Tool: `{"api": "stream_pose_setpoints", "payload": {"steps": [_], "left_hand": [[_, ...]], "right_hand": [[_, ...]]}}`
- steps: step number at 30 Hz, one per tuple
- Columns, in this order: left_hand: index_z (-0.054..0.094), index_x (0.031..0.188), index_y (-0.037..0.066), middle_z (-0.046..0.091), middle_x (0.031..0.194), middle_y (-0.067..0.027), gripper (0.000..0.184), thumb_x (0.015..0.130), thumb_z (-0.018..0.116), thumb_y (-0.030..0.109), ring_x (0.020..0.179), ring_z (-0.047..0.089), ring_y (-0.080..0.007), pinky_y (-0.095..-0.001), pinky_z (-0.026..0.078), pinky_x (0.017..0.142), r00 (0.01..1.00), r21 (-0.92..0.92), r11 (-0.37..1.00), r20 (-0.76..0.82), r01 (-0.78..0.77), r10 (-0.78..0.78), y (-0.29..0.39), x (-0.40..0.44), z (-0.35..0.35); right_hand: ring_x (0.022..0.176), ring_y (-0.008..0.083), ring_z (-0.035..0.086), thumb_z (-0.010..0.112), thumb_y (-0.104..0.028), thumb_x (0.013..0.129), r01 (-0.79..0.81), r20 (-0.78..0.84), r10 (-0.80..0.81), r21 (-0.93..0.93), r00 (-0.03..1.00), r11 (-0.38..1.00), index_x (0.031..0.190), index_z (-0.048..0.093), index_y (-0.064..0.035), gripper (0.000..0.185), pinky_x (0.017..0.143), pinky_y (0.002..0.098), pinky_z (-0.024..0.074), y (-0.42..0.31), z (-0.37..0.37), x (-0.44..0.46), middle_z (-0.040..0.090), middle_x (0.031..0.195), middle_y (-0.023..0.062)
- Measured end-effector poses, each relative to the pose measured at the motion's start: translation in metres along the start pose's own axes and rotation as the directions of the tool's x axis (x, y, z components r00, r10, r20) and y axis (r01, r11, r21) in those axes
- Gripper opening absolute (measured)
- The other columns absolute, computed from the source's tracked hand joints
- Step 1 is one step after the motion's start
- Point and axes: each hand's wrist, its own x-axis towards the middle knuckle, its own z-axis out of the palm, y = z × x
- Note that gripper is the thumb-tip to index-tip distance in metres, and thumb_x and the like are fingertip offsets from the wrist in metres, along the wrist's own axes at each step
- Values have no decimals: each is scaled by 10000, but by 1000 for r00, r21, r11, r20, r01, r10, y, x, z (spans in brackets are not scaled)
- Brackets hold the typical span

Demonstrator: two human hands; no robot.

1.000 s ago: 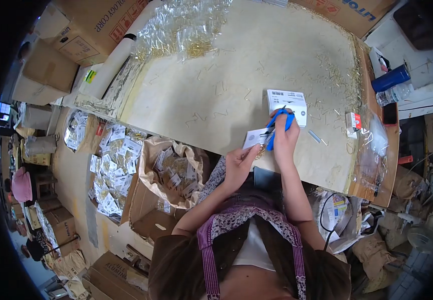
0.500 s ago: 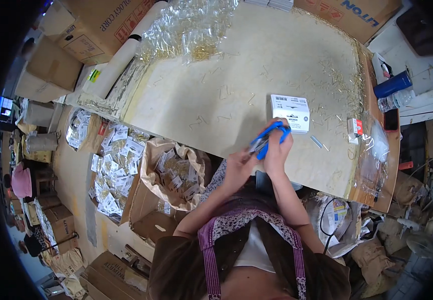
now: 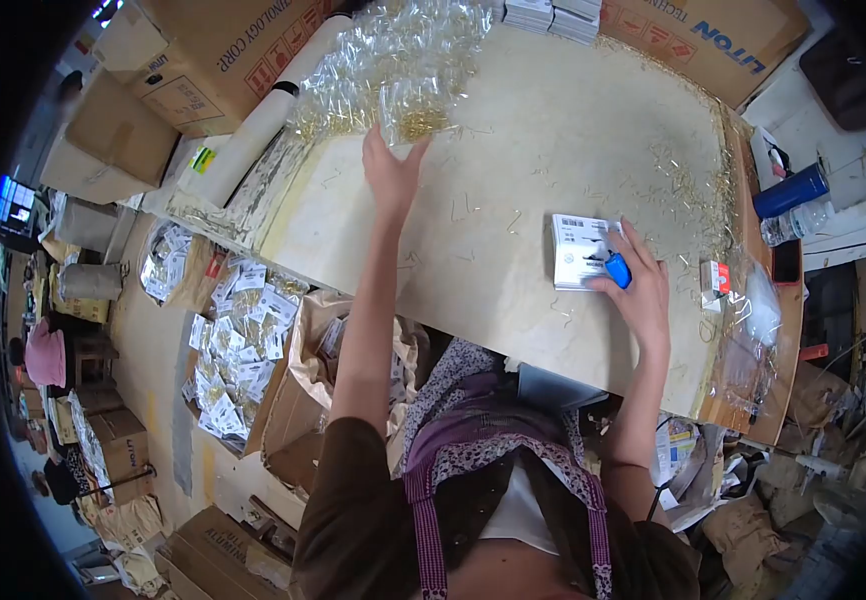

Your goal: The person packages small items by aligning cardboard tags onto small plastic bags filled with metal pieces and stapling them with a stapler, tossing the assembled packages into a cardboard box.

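Note:
My left hand point(image 3: 393, 170) reaches over the table with thumb and fingers spread, just below a pile of clear bags with gold-coloured pieces point(image 3: 403, 75). Nothing shows between its fingers. At the right, my right hand point(image 3: 636, 278) rests over a stack of white printed cards point(image 3: 578, 250), its fingers partly curled round a blue-handled tool point(image 3: 617, 269). Most of the tool is hidden by the hand. Small gold wire pieces point(image 3: 673, 175) are scattered over the table top.
Cardboard boxes point(image 3: 693, 35) stand at the table's back edge, beside more card stacks point(image 3: 551, 18). A blue bottle point(image 3: 791, 191) and a red-and-white box point(image 3: 715, 280) are at the right. Bins of carded packs point(image 3: 243, 350) sit below left. Another person in pink point(image 3: 45, 357) is far left.
My left hand has left the right hand and moved up and left to the bag pile, opening. My right hand has moved right onto the card stack with the blue-handled tool.

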Motion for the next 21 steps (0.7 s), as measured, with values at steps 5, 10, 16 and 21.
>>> {"api": "stream_pose_setpoints", "payload": {"steps": [5,10,16,21], "left_hand": [[570,1012,13,603,945,-112,505,654,764,313,834,563,-246,-352,396,805,952,214,936,66,279,-299,0,13,21],[607,890,29,626,850,-67,300,686,741,203,730,581,-154,-299,432,689,875,-291,870,405,398,-266,-9,-2,-12],[545,1047,-28,647,914,-100,289,770,619,5,879,617,-163,-287,492,821,488,-450,221,857,865,-166,64,-71,-94],[556,1094,-35,648,953,-105,323,778,617,-2,842,616,-137,-260,488,780,412,-380,259,907,888,-82,98,-117,-113]], "right_hand": [[1071,224,518,771,-206,562,9,129,-15,47,992,999,1150,566,-102,631,880,357,333,21,1,5,553,1203,58],[881,218,532,755,-173,624,53,-30,-54,-60,998,997,996,582,-60,426,800,325,353,15,9,-7,611,966,43],[655,114,478,687,-171,756,-256,19,283,489,959,834,899,557,-7,254,621,252,401,-24,14,-9,561,740,43],[585,166,496,672,-227,769,-240,169,182,449,969,861,887,546,9,292,579,287,421,-47,16,1,556,660,101]]}}
